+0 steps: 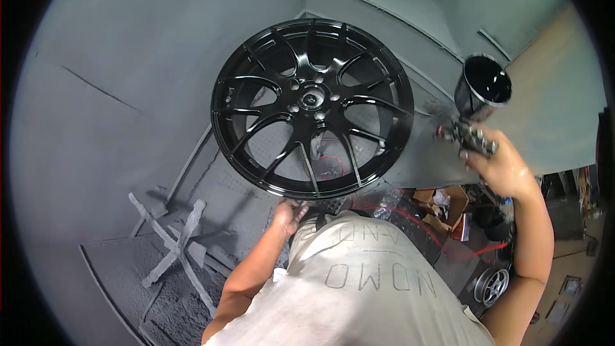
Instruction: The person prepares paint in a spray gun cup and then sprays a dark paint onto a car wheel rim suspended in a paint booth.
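A glossy black multi-spoke wheel rim [298,131] is held up face-on in front of me, with a round centre bore and several bolt holes around it. My right hand [506,165] grips a spray gun [471,139] to the right of the rim, apart from it. On top of the gun sits a dark paint cup [485,83], its inside wet and black. Just below the rim's near edge, close to my waist, is my left hand [289,216]. Its fingers are loosely bent and partly apart, with nothing visible in them; whether they touch the rim is unclear.
Grey walls [128,57] surround the rim. A crossed, paint-crusted stand [176,243] is at lower left. A red hose [423,221] runs along the floor to the right, past an opened cardboard box [442,208]. A silver wheel [492,286] lies farther right.
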`<state>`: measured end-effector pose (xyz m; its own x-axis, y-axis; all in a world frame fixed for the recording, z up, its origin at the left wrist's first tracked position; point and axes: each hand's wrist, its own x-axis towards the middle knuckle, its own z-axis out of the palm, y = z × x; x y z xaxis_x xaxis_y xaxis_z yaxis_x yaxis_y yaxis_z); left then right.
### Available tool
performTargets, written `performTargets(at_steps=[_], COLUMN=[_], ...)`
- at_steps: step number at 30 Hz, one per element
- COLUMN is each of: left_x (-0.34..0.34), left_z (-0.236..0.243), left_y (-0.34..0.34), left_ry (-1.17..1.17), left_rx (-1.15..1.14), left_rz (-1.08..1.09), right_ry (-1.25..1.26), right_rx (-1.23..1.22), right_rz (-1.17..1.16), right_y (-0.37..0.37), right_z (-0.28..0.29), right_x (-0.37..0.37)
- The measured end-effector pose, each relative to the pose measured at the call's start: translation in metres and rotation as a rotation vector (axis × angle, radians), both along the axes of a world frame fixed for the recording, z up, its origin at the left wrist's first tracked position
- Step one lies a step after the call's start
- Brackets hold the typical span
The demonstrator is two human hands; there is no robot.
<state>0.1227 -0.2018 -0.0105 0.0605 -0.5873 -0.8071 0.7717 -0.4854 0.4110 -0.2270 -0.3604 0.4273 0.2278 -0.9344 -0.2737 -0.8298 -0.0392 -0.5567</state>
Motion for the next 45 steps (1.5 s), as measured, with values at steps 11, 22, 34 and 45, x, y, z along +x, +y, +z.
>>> performTargets(at_steps=[11, 22, 34, 45], left_x=[-0.036, -0.024, 0.040, -0.019], left_z=[0.024, 0.004, -0.002, 0.010], left_y=[-0.012, -0.002, -0.005, -0.006], left_ry=[0.086, 0.003, -0.097, 0.078], left_rx=[0.058, 0.033, -0.142, 0.016], left_rz=[0.056, 0.128, 0.329, 0.203], right_ry=[-0.271, -0.532, -0.146, -0.139], right_rx=[-0.185, -0.222, -0.145, 0.094], right_rz=[0.183, -0.020, -0.028, 0.138], right_y=[0.026, -0.059, -0.008, 0.038], right_z=[-0.017, -0.042, -0.011, 0.010], right_x=[0.029, 0.068, 0.014, 0.010])
